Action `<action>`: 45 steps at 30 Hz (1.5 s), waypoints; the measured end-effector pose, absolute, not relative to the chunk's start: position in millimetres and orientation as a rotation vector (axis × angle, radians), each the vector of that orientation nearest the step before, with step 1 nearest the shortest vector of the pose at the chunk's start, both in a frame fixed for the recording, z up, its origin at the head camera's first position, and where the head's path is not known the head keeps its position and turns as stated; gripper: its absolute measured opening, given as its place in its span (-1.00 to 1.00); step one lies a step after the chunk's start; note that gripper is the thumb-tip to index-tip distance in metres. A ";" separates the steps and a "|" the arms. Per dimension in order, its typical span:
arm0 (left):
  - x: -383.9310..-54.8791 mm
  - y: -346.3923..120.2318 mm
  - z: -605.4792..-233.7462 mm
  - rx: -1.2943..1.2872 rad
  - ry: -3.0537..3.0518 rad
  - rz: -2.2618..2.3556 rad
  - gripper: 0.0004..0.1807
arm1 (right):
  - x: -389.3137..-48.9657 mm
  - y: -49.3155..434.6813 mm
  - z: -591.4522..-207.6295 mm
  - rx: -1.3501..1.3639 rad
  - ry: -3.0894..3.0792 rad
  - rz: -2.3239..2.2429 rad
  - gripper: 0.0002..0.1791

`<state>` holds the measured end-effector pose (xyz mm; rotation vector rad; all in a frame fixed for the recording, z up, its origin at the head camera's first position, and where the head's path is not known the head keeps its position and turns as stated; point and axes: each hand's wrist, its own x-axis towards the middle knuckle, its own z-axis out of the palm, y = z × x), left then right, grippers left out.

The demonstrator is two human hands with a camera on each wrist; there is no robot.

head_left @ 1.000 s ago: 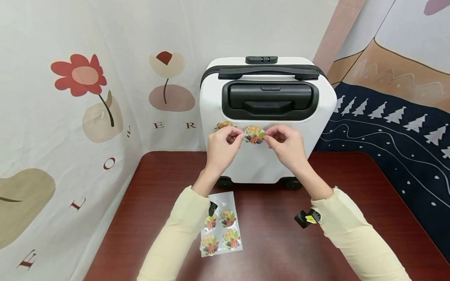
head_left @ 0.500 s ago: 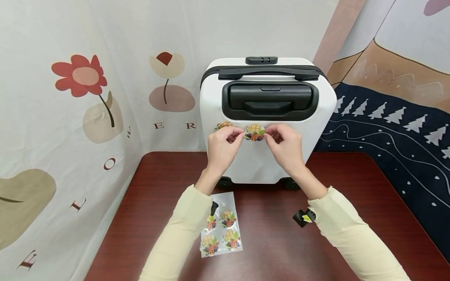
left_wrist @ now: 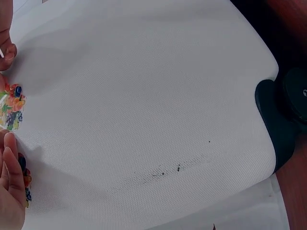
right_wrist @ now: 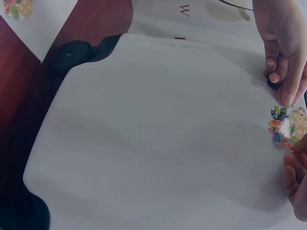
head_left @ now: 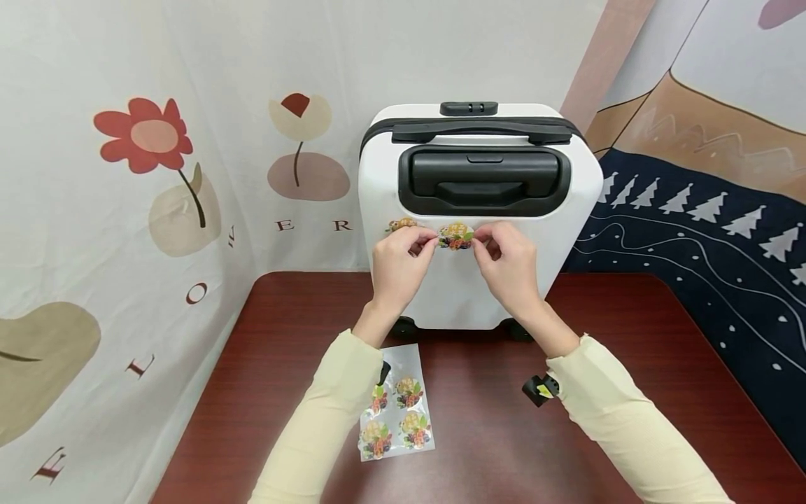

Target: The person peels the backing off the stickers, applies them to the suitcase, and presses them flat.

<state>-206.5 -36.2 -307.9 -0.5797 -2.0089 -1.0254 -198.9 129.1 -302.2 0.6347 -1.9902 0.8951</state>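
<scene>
A colourful fruit-patterned sticker [head_left: 456, 236] is stretched between both hands in front of a white suitcase [head_left: 466, 290], just below its black handle recess. My left hand [head_left: 399, 266] pinches the sticker's left edge between thumb and finger. The right edge is pinched by my right hand [head_left: 508, 264]. In the right wrist view the sticker [right_wrist: 288, 125] lies close to the suitcase face; whether it touches cannot be made out. Partly behind the left hand, a similar sticker [head_left: 401, 224] sits on the suitcase.
A sticker sheet [head_left: 409, 360] with several fruit stickers lies on the red-brown table [head_left: 485, 420], partly under the left sleeve. The suitcase stands on black wheels [head_left: 403, 327] at the table's back, before a printed cloth backdrop [head_left: 302, 56].
The sticker between the hands has risen slightly and looks flatter toward the suitcase. My right hand and forearm have shifted a little to the left; the left hand has barely moved.
</scene>
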 end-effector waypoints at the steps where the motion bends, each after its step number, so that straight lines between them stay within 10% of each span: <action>1: -206.7 -36.1 -308.2 -0.580 -2.008 -1.020 -0.96 | -199.2 129.1 -302.2 0.639 -1.988 0.884 -0.95; 45: -202.7 -44.4 -309.7 -0.669 -2.088 -0.852 -0.93 | -199.9 129.6 -301.5 0.688 -2.014 0.740 -0.88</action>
